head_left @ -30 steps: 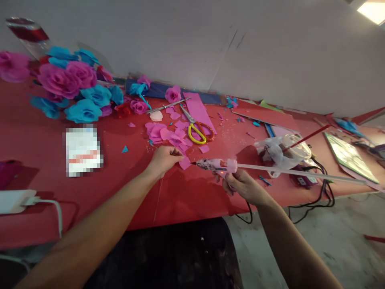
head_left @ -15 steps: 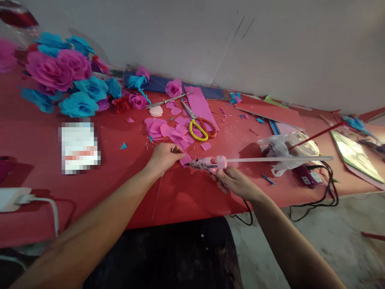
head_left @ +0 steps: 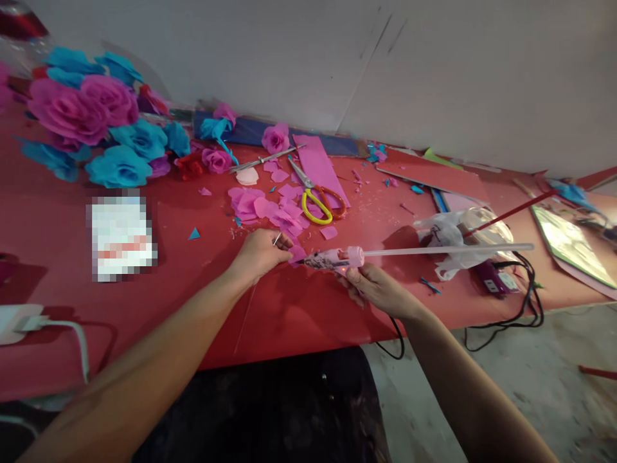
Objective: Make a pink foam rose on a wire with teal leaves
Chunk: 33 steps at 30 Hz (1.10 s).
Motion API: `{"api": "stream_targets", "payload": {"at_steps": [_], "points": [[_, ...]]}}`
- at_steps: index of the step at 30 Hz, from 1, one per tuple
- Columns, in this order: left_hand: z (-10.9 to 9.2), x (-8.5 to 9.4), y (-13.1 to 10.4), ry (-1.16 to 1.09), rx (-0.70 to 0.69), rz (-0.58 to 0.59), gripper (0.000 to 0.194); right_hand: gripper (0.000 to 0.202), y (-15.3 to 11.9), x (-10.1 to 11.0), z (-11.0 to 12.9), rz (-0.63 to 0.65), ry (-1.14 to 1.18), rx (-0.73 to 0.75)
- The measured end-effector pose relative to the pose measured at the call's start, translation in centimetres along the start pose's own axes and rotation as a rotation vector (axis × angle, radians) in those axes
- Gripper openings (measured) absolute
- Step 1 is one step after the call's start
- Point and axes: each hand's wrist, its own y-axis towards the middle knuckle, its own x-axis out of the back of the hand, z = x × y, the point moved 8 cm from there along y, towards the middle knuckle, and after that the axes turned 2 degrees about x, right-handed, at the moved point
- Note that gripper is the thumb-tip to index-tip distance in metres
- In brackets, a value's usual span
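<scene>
My left hand [head_left: 260,257] is closed on a pink paper petal [head_left: 296,255], and a thin wire stem runs through its fingers. My right hand [head_left: 376,286] grips a pink glue gun [head_left: 332,259] whose dark nozzle points left at the petal, touching or very near it. A long clear glue stick [head_left: 448,250] juts out of the gun's back to the right. Beyond the hands lie a pile of loose pink petals [head_left: 250,204], scissors [head_left: 317,204] with yellow and orange handles, and a pink paper strip [head_left: 321,168].
Pink and blue paper flowers [head_left: 120,166] fill the back left of the red table [head_left: 299,315]. A blurred white box [head_left: 120,238] and a white charger [head_left: 19,323] are at left. On the right are a plastic bag [head_left: 441,235], a purple socket block [head_left: 491,281] and black cables.
The view has shifted slightly, moving the flowers and box a little left. Both hands keep their holds, and the nozzle stays at the petal.
</scene>
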Motion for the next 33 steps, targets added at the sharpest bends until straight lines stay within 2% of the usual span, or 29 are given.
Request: {"api": "stream_targets", "payload": {"at_steps": [18, 24, 33], "points": [[-0.1, 0.1, -0.2, -0.039, 0.030, -0.016, 0.014, 0.052, 0.0, 1.3, -0.2, -0.056, 0.000, -0.009], [-0.2, 0.1, -0.2, -0.031, 0.027, -0.006, 0.014, 0.050, -0.1, 0.9, -0.5, -0.018, -0.033, -0.005], [-0.6, 0.0, -0.7, -0.071, 0.054, -0.012, 0.013, 0.049, -0.1, 1.6, -0.5, -0.063, -0.021, -0.003]]}}
